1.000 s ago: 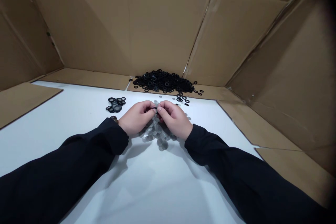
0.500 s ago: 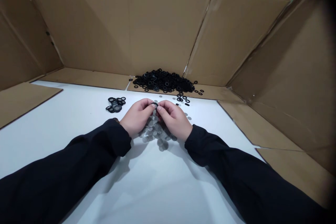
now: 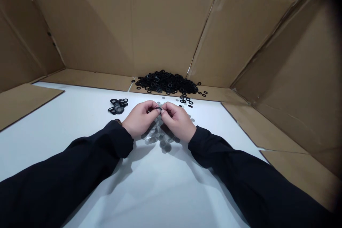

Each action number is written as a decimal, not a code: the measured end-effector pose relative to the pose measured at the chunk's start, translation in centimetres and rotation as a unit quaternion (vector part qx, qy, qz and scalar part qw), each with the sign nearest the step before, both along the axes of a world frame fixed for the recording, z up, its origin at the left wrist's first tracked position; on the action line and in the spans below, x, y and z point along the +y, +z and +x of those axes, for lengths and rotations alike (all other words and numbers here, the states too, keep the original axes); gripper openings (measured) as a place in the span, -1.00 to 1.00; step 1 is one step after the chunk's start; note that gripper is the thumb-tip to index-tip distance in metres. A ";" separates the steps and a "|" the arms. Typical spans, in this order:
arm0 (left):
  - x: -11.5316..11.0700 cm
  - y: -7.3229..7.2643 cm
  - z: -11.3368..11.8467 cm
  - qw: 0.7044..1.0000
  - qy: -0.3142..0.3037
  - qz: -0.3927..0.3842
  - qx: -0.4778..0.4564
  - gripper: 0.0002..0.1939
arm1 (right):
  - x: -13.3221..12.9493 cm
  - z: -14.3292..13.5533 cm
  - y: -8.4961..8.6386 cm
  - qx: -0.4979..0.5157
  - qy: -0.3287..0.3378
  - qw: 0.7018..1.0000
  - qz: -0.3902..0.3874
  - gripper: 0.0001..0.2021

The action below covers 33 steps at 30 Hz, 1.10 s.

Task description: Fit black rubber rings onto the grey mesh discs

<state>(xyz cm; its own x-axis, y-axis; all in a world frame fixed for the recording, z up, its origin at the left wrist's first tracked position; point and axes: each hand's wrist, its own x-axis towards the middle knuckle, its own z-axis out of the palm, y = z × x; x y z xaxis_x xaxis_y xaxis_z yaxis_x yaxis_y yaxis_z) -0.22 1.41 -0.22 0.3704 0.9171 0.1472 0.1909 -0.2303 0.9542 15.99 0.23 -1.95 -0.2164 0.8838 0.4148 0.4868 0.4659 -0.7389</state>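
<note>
My left hand (image 3: 141, 118) and my right hand (image 3: 177, 119) meet above the middle of the white table. Between their thumbs and fingers they pinch one small black ring (image 3: 159, 108), mostly covered by the fingertips. Whether a disc sits inside the ring I cannot tell. Below and behind the hands lie many thin grey translucent discs (image 3: 165, 146), loosely heaped and partly hidden. Left of my left hand is a small cluster of black rings (image 3: 117, 106); at least one there appears to have a grey disc in it.
A large heap of black rings (image 3: 167, 82) lies on the cardboard strip at the back, with several stray rings (image 3: 187, 100) in front of its right side. Tall cardboard walls (image 3: 171, 25) enclose the white table (image 3: 160, 188). Flat cardboard pieces (image 3: 26, 101) line its edges.
The black ring between my fingertips has tilted and is now more covered by the thumbs. Both hands stay almost in place.
</note>
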 end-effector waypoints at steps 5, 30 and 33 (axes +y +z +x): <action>-0.2 0.1 0.2 1.000 0.012 -0.013 -0.025 -0.84 | -0.1 -0.2 0.0 0.030 -0.011 0.999 -0.010 -0.89; -0.6 0.2 0.6 0.998 0.031 -0.015 -0.055 -0.83 | 0.1 -0.7 -0.4 0.138 -0.015 0.989 -0.044 -0.85; -0.7 0.3 0.7 0.998 0.028 -0.016 -0.051 -0.82 | 0.1 -0.5 -0.5 0.145 -0.011 0.988 -0.047 -0.85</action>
<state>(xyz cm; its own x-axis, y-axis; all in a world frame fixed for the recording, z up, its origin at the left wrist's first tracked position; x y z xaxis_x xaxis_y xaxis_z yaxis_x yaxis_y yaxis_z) 0.43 0.76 0.10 0.3033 0.9406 0.1523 0.1042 -0.1916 0.9759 15.48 0.33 -2.43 -0.0804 0.9248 0.3719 0.2575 0.3797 -0.8886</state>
